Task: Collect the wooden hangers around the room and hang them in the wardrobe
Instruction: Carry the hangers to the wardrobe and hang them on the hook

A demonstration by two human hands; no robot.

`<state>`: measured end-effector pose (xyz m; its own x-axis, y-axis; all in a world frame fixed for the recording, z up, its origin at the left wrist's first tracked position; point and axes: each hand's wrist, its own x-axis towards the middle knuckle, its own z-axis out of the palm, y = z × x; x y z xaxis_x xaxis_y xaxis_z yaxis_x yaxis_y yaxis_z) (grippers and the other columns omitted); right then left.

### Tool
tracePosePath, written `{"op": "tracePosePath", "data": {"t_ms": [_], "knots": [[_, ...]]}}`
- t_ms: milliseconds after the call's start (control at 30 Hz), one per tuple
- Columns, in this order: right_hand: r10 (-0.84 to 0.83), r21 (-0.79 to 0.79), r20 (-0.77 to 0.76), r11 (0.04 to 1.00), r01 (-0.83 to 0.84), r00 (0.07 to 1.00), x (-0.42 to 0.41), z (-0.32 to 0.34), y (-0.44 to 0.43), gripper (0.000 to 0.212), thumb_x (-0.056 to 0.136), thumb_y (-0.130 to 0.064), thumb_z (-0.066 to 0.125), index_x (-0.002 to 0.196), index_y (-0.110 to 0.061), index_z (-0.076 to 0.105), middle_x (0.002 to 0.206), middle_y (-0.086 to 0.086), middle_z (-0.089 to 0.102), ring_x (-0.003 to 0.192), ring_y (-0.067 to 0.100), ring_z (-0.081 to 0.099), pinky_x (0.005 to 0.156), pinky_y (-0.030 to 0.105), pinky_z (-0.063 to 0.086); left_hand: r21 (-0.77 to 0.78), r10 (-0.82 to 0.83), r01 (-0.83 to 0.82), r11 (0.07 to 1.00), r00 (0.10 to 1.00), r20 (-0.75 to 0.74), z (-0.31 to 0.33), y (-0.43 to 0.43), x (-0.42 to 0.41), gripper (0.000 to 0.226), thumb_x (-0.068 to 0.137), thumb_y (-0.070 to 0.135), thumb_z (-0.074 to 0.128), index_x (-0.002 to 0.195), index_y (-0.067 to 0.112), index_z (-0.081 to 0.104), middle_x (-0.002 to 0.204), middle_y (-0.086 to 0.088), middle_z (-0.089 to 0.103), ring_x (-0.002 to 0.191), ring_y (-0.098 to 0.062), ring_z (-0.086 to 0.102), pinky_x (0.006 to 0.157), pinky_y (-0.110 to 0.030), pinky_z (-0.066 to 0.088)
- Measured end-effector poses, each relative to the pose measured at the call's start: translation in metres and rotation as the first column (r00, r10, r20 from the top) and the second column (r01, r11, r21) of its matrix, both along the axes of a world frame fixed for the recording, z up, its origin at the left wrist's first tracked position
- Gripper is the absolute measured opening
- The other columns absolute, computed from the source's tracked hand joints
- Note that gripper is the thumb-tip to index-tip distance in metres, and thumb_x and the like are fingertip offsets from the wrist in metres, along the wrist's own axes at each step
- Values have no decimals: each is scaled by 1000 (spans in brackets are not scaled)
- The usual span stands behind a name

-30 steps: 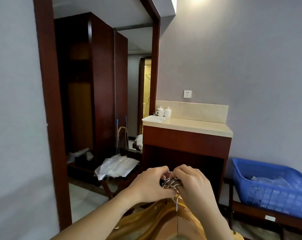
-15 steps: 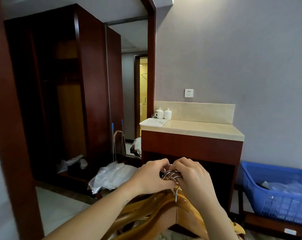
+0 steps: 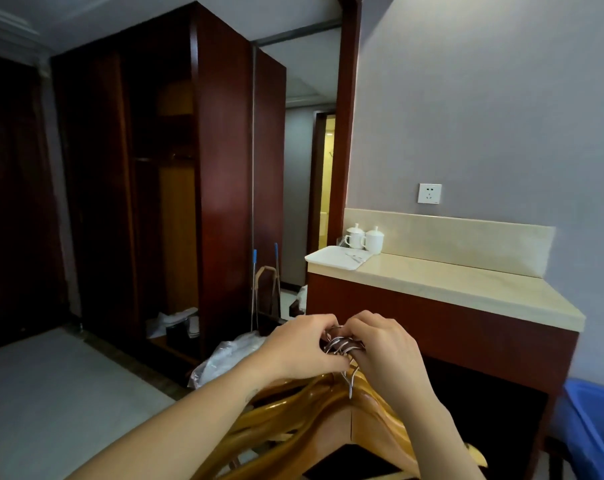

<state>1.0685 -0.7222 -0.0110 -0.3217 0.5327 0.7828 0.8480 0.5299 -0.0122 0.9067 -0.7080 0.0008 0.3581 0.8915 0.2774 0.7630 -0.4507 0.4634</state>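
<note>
Several wooden hangers (image 3: 307,420) hang in a bundle low in the middle of the head view, their metal hooks (image 3: 342,344) bunched together. My left hand (image 3: 300,348) and my right hand (image 3: 383,351) meet in front of me, and both grip the bunched hooks. The dark wooden wardrobe (image 3: 162,188) stands open ahead on the left, its inside dim, with a rail faintly visible. It is some way off from my hands.
A counter with a beige top (image 3: 466,289) stands ahead on the right, bearing a white tray (image 3: 335,258) and two white lidded cups (image 3: 364,237). A blue basket (image 3: 595,420) sits at far right. White plastic bags (image 3: 224,355) lie near the wardrobe. A doorway (image 3: 324,181) opens behind.
The view has moved forward and swung left past the door frame, so the wardrobe now fills more of the scene. Both hands keep gripping the hanger hooks.
</note>
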Motion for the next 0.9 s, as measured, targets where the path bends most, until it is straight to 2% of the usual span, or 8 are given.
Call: {"op": "tracePosePath", "data": {"t_ms": [167,233,333,500,600,767,900], "knots": [[83,8,15,997,-83,996,10,15,64,32,56,-10,89,76,-25,70,76,-11,65,61,10,57,60,2,17,42,124,-124,991,992,-4,11,51,8,41,61,62,58,93,37,57,89,15,65,88,-6,61,80,-40,55],[121,-3,34,993,-121,992,10,18,91,28,61,-10,86,78,-24,70,76,-9,64,63,12,58,54,8,23,61,163,-161,985,986,-26,17,69,9,39,63,61,58,92,36,58,87,14,64,85,-6,61,78,-38,56],[189,-21,58,982,-188,980,5,25,129,21,68,-13,83,82,-24,71,79,-8,65,68,15,59,56,19,35,88,226,-222,971,973,-40,25,93,6,27,70,53,62,88,32,58,83,12,61,79,-7,59,72,-36,54],[277,-40,53,961,-275,959,-18,27,179,20,67,-11,81,80,-23,71,76,-7,64,65,17,57,53,19,29,79,314,-310,947,948,-48,26,129,-17,25,69,54,60,83,34,57,84,12,62,84,-9,61,74,-38,55],[327,-66,29,943,-325,944,-37,20,207,17,71,-13,77,82,-24,71,80,-6,64,68,20,58,57,24,32,76,354,-349,934,933,-69,22,151,-35,35,64,59,55,86,33,60,88,12,63,88,-10,61,77,-41,55],[406,-115,29,909,-400,913,-80,22,252,12,80,-17,69,90,-22,71,90,-3,65,80,22,60,61,30,42,75,415,-411,909,909,-49,24,184,-76,34,59,61,54,78,34,57,83,14,63,83,-10,61,76,-43,55],[420,-105,36,904,-414,907,-120,28,281,14,80,-14,67,93,-20,70,93,-2,64,84,27,61,67,32,42,72,429,-425,902,901,-56,35,206,-114,41,55,63,54,82,32,59,87,14,65,87,-13,62,79,-42,54]]}}
